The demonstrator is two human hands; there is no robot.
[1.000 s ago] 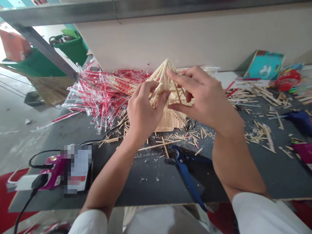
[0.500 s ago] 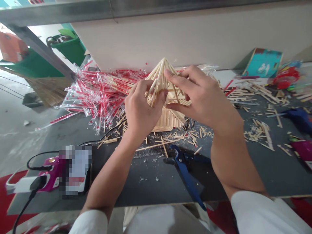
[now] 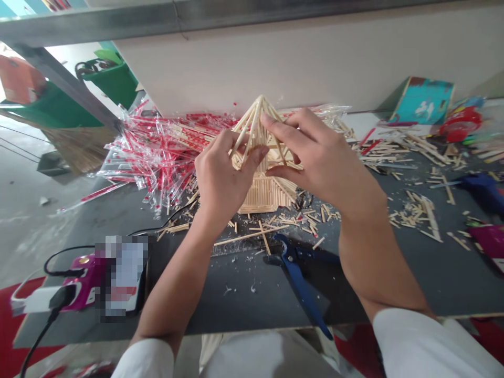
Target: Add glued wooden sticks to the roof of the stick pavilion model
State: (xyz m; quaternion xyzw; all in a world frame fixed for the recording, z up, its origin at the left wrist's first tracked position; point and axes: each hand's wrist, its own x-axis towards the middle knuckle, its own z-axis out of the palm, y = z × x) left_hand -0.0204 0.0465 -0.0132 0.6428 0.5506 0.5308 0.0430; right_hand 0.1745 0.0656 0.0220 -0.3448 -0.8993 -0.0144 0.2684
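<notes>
wooden stick pyramid (image 3: 255,128) stands on my bench (image 3: 244,278), its top gripped between my left hand (image 3: 226,176) and right hand (image 3: 315,157); squeezing too hard could snap or splay it.

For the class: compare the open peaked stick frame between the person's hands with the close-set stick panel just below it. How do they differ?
The open peaked stick frame has gaps between its sticks; the close-set stick panel is packed side by side. The frame's sticks slant to a point; the panel's run parallel. The left hand and right hand grip the frame, while the panel sits below them. Both are pale wooden sticks.
</notes>
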